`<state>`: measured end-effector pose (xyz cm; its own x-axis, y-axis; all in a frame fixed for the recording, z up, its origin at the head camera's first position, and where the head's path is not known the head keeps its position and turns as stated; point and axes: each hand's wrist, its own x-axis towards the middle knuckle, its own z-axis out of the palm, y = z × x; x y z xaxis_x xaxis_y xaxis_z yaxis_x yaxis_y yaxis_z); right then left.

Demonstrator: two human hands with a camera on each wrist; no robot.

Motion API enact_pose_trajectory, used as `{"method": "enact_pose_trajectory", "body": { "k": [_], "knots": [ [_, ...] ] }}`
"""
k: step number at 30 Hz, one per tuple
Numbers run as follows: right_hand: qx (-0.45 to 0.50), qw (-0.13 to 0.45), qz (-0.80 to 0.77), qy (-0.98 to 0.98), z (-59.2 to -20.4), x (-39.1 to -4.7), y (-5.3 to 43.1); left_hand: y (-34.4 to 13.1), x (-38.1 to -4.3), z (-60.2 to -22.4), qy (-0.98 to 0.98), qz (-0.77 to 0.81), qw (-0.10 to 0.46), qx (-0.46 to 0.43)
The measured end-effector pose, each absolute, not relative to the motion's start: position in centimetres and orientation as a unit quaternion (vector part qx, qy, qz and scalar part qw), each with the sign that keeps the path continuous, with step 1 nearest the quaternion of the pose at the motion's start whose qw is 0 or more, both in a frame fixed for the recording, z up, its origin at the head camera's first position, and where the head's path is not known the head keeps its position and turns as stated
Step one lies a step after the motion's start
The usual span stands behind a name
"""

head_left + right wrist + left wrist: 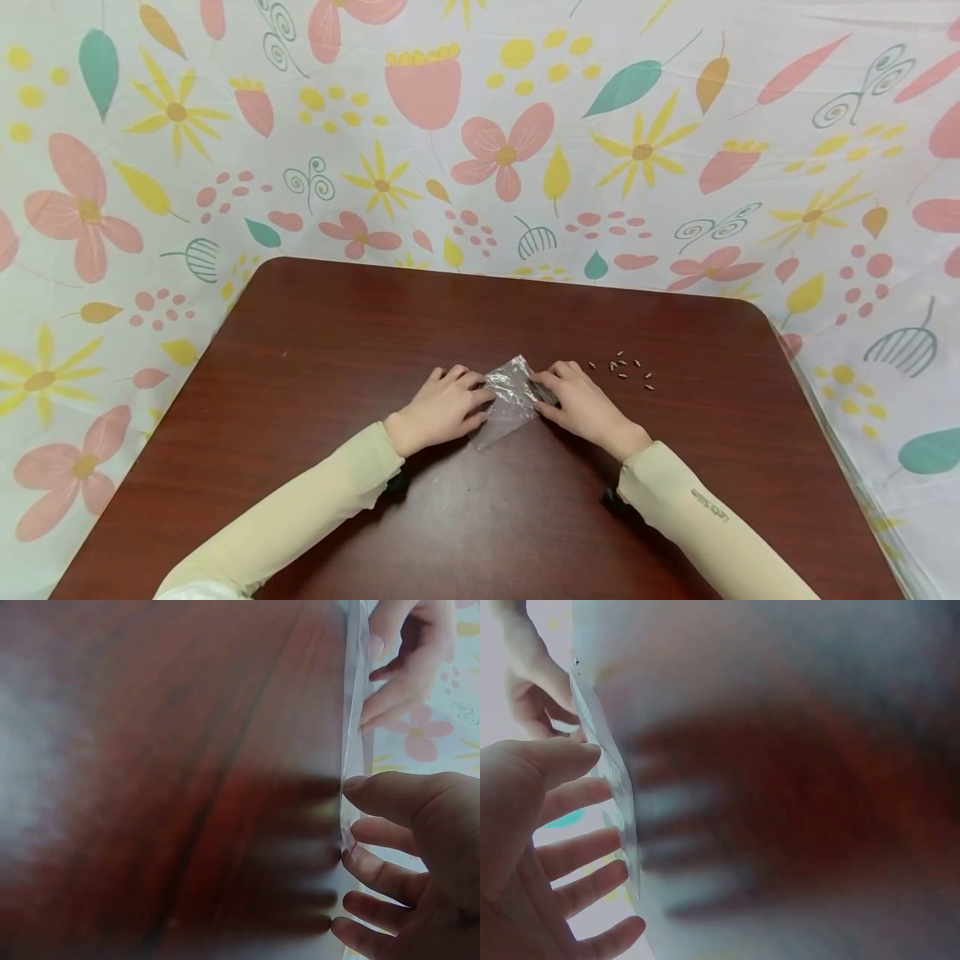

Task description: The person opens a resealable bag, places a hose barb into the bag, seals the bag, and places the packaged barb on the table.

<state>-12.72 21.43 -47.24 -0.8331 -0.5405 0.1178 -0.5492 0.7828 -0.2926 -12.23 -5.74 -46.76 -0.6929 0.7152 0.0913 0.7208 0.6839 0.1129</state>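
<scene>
A clear plastic bag (504, 396) lies flat on the table in the head view, crinkled and shiny toward its far corner. On its left edge rest the fingertips of my left hand (442, 408); the left wrist view has this hand (562, 847) with fingers spread and fairly straight against the bag (619, 787). My right hand (585, 407) touches the bag's right side. In the right wrist view its thumb and fingers (382, 874) are loosely extended, fingertips down along the bag's edge (351, 712). Several tiny metallic pieces (623, 376) lie beyond the right hand, too small to identify.
The dark reddish-brown wooden table (337, 325) has rounded far corners. A white cloth (480, 233) printed with flowers and leaves hangs behind and beside it. Small dark devices (613, 500) sit under the wrists at the cream sleeves (300, 508).
</scene>
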Motion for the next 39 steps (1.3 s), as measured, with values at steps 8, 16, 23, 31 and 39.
{"method": "enact_pose_trajectory", "body": {
  "k": [8,16,23,31,39],
  "knots": [
    [0.296,0.028,0.154,-0.942,-47.0,-12.3,21.5,-5.8,-12.6,-46.9,-0.918,-0.063,0.017,-0.390],
    [0.306,0.042,0.157,-0.938,-47.0,-13.4,21.0,-5.6,-11.7,-46.7,-0.909,-0.046,0.028,-0.413],
    [0.327,0.028,0.142,-0.934,-47.3,-14.2,20.2,-5.9,-11.3,-47.1,-0.906,-0.015,0.027,-0.422],
    [0.326,0.021,0.135,-0.936,-47.1,-14.2,20.5,-6.2,-11.6,-46.9,-0.907,-0.045,0.018,-0.417],
    [0.313,0.011,0.129,-0.941,-47.0,-13.3,20.7,-6.5,-12.1,-46.9,-0.911,-0.051,0.016,-0.409]
  ]
}}
